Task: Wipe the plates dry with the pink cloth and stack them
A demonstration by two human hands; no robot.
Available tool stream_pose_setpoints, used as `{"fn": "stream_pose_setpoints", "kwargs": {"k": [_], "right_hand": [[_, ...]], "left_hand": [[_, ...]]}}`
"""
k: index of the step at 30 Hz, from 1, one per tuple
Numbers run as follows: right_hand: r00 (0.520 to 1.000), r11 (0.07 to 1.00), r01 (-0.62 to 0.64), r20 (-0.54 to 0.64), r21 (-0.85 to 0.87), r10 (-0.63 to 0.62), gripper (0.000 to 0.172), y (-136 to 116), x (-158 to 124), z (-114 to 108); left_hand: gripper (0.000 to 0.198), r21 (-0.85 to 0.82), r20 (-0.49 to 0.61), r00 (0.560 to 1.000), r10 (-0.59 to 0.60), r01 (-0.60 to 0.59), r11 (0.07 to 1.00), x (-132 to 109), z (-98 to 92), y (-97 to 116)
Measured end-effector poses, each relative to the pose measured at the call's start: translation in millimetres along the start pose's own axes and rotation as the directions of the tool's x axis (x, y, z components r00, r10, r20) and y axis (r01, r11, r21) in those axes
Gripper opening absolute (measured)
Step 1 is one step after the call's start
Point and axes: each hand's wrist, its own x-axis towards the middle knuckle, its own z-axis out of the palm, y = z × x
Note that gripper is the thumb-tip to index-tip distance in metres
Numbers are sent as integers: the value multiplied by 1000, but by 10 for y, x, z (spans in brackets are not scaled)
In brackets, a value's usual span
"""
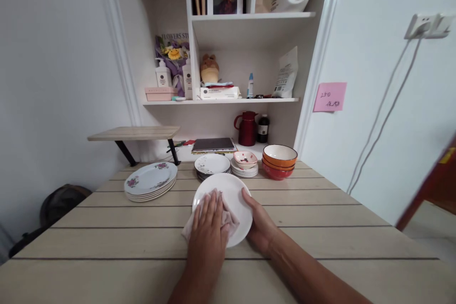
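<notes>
A white plate is tilted up toward me over the near middle of the table. My right hand grips its right edge, thumb on the face and the other fingers behind the rim. Against the plate's left half lies a pale pink cloth, bunched under my left hand. The left fingers are stretched over the cloth and press it to the plate; part of it hangs past the plate's lower left edge.
On the slatted table stand floral oval plates, dark-edged round plates, small white plates under a patterned dish, and orange and red bowls. Behind them are a red jug, a dark bottle and a raised wooden stand.
</notes>
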Motion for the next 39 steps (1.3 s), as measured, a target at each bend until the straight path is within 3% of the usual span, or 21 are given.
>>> {"fn": "stream_pose_setpoints", "kwargs": {"k": [6, 12, 19, 25, 30, 39], "right_hand": [[995, 999, -30, 93, 23, 28, 60, 33, 16, -23], [978, 988, -150, 142, -22, 151, 58, 69, 10, -43], [969, 978, -195, 136, -80, 204, 61, 39, -65, 6], [969, 974, -141, 178, -175, 173, 61, 49, -77, -24], [966, 959, -75, 220, -272, 138, 62, 100, -87, 10], [966, 949, -26, 237, -316, 105, 67, 180, -91, 41]], "left_hand": [[66, -34, 24, 994, 105, -104, 994, 9, -87, 81], [62, -115, 51, 970, 237, -230, 966, 4, -212, 154], [60, -92, 60, 965, 257, -251, 964, -20, -239, 192], [64, -67, 10, 977, 215, -214, 975, -21, -241, 220], [72, -57, 0, 996, 91, -91, 994, 8, -202, 193], [67, -129, -32, 995, -90, 85, 988, 42, -129, 69]]}}
